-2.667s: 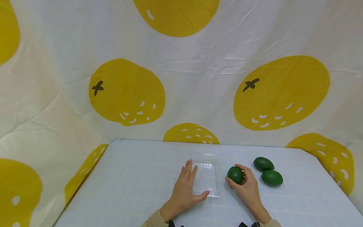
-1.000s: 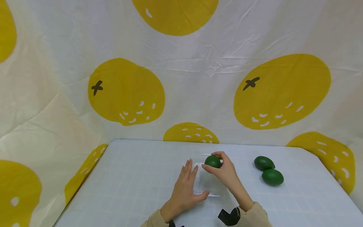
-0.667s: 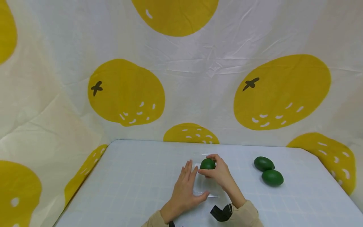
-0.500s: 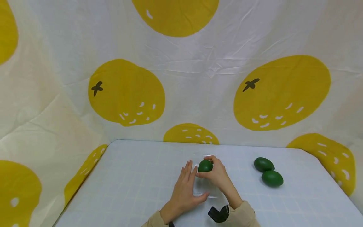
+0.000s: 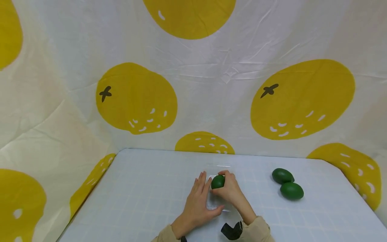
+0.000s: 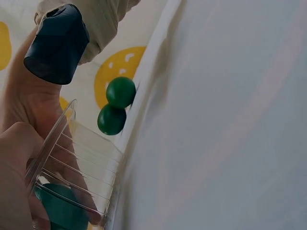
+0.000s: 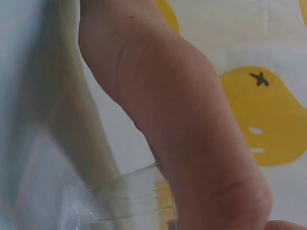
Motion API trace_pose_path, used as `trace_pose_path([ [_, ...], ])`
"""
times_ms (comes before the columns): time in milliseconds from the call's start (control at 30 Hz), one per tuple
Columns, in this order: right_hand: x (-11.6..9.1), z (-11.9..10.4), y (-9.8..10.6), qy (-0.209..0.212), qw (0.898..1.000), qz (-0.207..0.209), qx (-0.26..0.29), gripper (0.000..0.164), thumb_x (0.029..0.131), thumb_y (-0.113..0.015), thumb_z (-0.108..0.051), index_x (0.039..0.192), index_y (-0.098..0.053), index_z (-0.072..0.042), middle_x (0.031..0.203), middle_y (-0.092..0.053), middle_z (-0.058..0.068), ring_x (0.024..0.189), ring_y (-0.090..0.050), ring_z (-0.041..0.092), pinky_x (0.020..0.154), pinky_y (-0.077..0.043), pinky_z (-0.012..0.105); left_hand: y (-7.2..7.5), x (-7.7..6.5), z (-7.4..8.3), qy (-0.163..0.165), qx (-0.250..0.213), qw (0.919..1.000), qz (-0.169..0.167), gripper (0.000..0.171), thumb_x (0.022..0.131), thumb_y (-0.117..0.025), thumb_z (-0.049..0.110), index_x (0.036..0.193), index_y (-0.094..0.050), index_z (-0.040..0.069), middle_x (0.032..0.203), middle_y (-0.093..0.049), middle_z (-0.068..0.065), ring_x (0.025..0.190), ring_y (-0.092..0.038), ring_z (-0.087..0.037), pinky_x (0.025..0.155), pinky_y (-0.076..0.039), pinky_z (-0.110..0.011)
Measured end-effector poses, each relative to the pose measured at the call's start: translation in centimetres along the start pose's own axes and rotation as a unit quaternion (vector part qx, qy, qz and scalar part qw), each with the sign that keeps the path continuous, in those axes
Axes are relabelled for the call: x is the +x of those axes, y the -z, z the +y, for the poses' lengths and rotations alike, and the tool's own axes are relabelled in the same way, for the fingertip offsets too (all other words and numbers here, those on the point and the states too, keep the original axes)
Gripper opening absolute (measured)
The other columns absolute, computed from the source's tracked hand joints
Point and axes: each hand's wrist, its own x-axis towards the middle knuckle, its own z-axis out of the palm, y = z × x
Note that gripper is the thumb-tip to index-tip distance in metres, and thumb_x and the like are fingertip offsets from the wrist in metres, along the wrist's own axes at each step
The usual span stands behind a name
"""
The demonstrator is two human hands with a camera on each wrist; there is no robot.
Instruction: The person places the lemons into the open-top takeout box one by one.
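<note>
A clear plastic box lies on the table, its ribbed wall close in the left wrist view. My left hand rests along its left side, fingers straight and thumb spread across the near corner. With thumb and fingers, my right hand holds a smooth dark green oval fruit at the box's far left part. Through the clear wall that fruit shows low down in the left wrist view. The back of the right hand fills the right wrist view and hides the fruit there.
Two more green oval fruits, one behind and one in front, lie touching on the right of the table. The pale checked tabletop ends at a cloth backdrop printed with yellow fruit.
My right hand has carried the green fruit left from the tabletop into the box area, then lowered it toward the near side. The left hand has stayed in place.
</note>
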Motion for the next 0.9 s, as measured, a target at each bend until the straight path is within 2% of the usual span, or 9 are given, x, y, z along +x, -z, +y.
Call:
trace_pose_path([
  [100,-0.1,0.1,-0.4,-0.005,1.000,0.005,-0.009,0.073,0.066,-0.090,-0.016,0.123,-0.051,0.006,0.113,-0.047,0.029,0.094,-0.057,0.036,0.077,-0.056,0.051,-0.1,-0.1,0.0,-0.005,-0.001,1.0000,0.005,0.091,0.085,-0.064,0.063,0.145,-0.045,-0.002,0.159,-0.026,-0.023,0.144,-0.031,-0.038,0.112,-0.034,-0.053],
  [433,-0.4,0.6,-1.3,0.023,0.999,0.018,-0.039,0.072,0.068,-0.090,-0.021,0.125,-0.056,0.005,0.113,-0.048,0.028,0.094,-0.058,0.036,0.076,-0.056,0.051,0.1,0.0,0.1,0.006,-0.024,0.9997,-0.006,0.091,0.083,-0.068,0.060,0.144,-0.045,-0.004,0.158,-0.028,-0.024,0.146,-0.028,-0.037,0.113,-0.031,-0.054],
  [700,-0.4,0.4,-1.4,0.043,0.998,0.039,-0.037,0.066,0.074,-0.084,-0.012,0.130,-0.054,0.008,0.116,-0.048,0.030,0.096,-0.059,0.039,0.079,-0.055,0.054,0.0,0.0,0.1,0.000,-0.023,0.9997,-0.002,0.091,0.083,-0.068,0.059,0.144,-0.045,-0.005,0.157,-0.028,-0.026,0.145,-0.029,-0.038,0.113,-0.031,-0.055],
  [900,-0.4,0.5,-1.4,0.082,0.993,0.077,-0.026,0.050,0.081,-0.071,0.001,0.128,-0.054,0.009,0.113,-0.050,0.030,0.102,-0.057,0.042,0.086,-0.052,0.056,0.0,0.0,0.1,-0.001,-0.021,0.9998,-0.005,0.090,0.083,-0.068,0.059,0.143,-0.046,-0.004,0.158,-0.026,-0.025,0.145,-0.028,-0.038,0.113,-0.031,-0.054],
])
